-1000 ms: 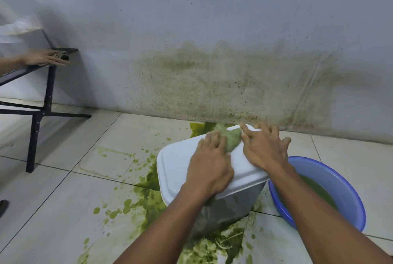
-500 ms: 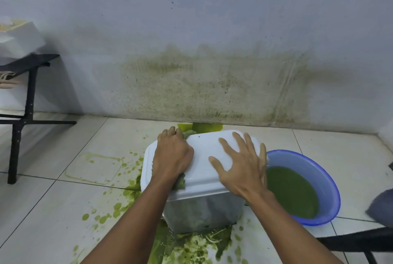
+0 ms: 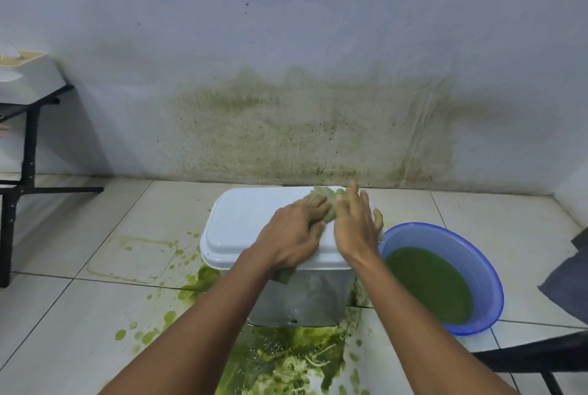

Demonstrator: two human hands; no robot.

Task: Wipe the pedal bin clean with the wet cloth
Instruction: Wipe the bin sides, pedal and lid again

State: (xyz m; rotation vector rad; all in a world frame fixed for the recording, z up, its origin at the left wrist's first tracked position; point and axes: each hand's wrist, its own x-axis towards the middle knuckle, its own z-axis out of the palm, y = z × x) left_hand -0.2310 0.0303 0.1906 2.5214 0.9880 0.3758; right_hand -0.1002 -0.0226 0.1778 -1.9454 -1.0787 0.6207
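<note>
While the pedal bin (image 3: pixel 254 229) stands on the tiled floor (image 3: pixel 95 315) close to the stained wall (image 3: pixel 286 127), its white lid is being wiped near the far right corner. The wet cloth (image 3: pixel 327 200) is pressed flat against the lid under the left hand (image 3: pixel 292 237), whose fingers are loosely curled over it; a corner of green fabric also shows below the lid's near edge, under that wrist. The right hand (image 3: pixel 354 226) is laid open and flat on the lid just beside the cloth, fingers spread, and nothing appears to be gripped by it; whether its fingertips pinch the cloth cannot be told.

To do this stroke well, the bin should be steadied by the right hand while the cloth is drawn in overlapping passes from the far edge toward the near one, so that grime is carried off the lid and not smeared back. The raised rim and rounded corners deserve firmer pressure. The cloth would be best rinsed in the blue basin (image 3: pixel 477 248) at the bin's right side, though its water already looks heavily green. The body's front face, above the green spill (image 3: pixel 286 359) at its foot, appears not yet cleaned.
</note>
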